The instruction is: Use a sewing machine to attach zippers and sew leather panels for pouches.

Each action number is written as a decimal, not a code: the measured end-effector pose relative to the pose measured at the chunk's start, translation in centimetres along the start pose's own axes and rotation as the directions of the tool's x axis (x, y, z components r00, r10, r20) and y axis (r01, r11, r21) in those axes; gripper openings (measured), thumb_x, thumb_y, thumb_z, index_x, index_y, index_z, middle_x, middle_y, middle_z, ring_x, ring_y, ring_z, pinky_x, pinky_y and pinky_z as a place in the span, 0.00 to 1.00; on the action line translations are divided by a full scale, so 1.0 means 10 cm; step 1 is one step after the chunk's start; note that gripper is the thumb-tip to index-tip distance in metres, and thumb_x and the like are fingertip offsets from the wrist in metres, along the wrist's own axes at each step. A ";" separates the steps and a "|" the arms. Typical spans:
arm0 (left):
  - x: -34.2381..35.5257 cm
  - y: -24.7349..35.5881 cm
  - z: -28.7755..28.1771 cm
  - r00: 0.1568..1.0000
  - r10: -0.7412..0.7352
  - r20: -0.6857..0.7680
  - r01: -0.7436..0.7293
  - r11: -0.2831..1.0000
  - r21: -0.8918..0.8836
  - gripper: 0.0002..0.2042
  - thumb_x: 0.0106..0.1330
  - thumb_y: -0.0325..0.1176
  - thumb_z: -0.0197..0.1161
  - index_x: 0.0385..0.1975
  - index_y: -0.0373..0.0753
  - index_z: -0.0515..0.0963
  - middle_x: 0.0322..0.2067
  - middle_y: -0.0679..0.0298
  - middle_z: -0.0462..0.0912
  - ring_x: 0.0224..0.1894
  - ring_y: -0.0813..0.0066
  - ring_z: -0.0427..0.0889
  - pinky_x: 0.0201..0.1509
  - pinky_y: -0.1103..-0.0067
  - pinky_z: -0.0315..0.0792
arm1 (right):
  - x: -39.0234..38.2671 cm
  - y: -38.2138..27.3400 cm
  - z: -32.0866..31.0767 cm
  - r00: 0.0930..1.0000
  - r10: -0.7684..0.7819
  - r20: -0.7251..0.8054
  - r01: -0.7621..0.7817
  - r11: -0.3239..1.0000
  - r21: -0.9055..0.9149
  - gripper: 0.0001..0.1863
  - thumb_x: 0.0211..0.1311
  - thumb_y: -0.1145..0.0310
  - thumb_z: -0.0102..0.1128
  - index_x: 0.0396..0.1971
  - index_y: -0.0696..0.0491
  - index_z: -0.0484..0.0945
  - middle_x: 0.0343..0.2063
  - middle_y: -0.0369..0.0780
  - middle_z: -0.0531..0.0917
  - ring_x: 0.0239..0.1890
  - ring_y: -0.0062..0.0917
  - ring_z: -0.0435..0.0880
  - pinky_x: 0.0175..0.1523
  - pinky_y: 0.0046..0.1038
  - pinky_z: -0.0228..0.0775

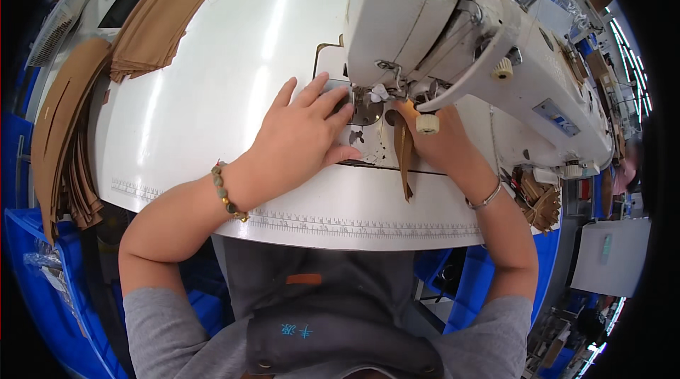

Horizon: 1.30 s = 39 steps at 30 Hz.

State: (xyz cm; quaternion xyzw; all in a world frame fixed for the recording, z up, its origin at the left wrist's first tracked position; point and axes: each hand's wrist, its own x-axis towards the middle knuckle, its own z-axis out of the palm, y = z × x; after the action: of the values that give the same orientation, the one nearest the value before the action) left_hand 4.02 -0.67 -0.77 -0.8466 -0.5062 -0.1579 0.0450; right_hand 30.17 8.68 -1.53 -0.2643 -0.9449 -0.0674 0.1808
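Note:
A white sewing machine point(407, 32) stands over the table, its needle area above a shiny metal plate point(368, 108). My left hand point(301, 131) lies flat with fingers spread, its fingertips at the left edge of that plate; nothing shows in its grip. On the other side of the needle, my right hand point(443, 138) pinches the upper part of a narrow brown strip point(404, 159), which hangs down toward the front of the table. The machine's head and a pale knob hide some of the right fingers.
Brown flat pieces lie in a stack point(159, 28) at the far left. Longer brown pieces point(60, 131) drape over the left table edge. A printed ruler point(319, 227) runs along the front edge. Brown scraps point(540, 202) sit at the right, with blue bins point(49, 287) below the table.

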 end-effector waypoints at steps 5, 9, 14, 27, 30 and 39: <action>-0.10 0.00 -0.08 0.999 -0.007 0.036 0.007 1.000 -0.008 0.30 0.66 0.57 0.68 0.60 0.40 0.82 0.64 0.59 0.79 0.72 0.54 0.72 0.74 0.53 0.66 | 0.07 -0.07 0.16 0.996 0.078 0.053 -0.089 0.968 0.235 0.15 0.55 0.72 0.64 0.44 0.52 0.88 0.39 0.44 0.90 0.40 0.41 0.87 0.49 0.42 0.76; -0.07 -0.06 -0.09 0.998 -0.055 -0.005 0.056 0.995 0.077 0.26 0.66 0.52 0.69 0.58 0.41 0.83 0.63 0.60 0.81 0.70 0.56 0.74 0.72 0.55 0.68 | 0.00 -0.36 -0.08 0.993 -0.015 0.115 0.004 0.996 0.088 0.21 0.59 0.71 0.61 0.54 0.54 0.84 0.52 0.48 0.88 0.49 0.40 0.88 0.55 0.42 0.77; -0.05 -0.11 -0.06 0.994 -0.081 -0.069 0.087 0.992 0.087 0.21 0.66 0.40 0.69 0.57 0.41 0.83 0.61 0.62 0.83 0.68 0.58 0.76 0.71 0.56 0.69 | -0.02 -0.81 -0.21 0.949 -0.300 0.100 0.282 0.946 0.162 0.22 0.63 0.68 0.58 0.55 0.59 0.82 0.61 0.50 0.81 0.59 0.42 0.84 0.68 0.46 0.71; 0.08 -0.37 -0.10 0.986 -0.140 -0.086 0.151 0.977 0.150 0.17 0.60 0.24 0.65 0.50 0.41 0.86 0.51 0.67 0.88 0.57 0.61 0.83 0.68 0.62 0.71 | -0.12 -0.85 -0.16 0.922 -0.353 -0.159 0.377 0.911 0.167 0.11 0.59 0.67 0.64 0.40 0.54 0.80 0.48 0.43 0.87 0.51 0.35 0.86 0.63 0.38 0.77; 0.06 -0.28 -0.03 0.981 -0.129 -0.145 0.119 0.990 -0.077 0.16 0.64 0.27 0.60 0.52 0.38 0.83 0.52 0.64 0.86 0.58 0.62 0.81 0.67 0.59 0.71 | -0.13 -0.83 -0.14 0.890 -0.393 -0.233 0.428 0.896 0.123 0.08 0.55 0.68 0.64 0.34 0.54 0.80 0.42 0.40 0.86 0.45 0.31 0.85 0.54 0.31 0.79; 0.04 -0.03 0.05 0.999 0.023 -0.025 -0.020 0.995 0.101 0.25 0.62 0.27 0.62 0.62 0.41 0.80 0.60 0.60 0.78 0.66 0.58 0.74 0.72 0.60 0.67 | -0.12 -0.84 -0.15 0.904 -0.360 -0.232 0.391 0.914 0.104 0.07 0.49 0.68 0.66 0.28 0.52 0.80 0.33 0.34 0.80 0.32 0.21 0.77 0.32 0.22 0.68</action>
State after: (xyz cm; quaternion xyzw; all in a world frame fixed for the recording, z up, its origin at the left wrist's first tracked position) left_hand 4.04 -0.01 -1.17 -0.8465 -0.5038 -0.1428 0.0960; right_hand 27.21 0.61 -0.87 -0.0541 -0.9563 -0.0578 0.2814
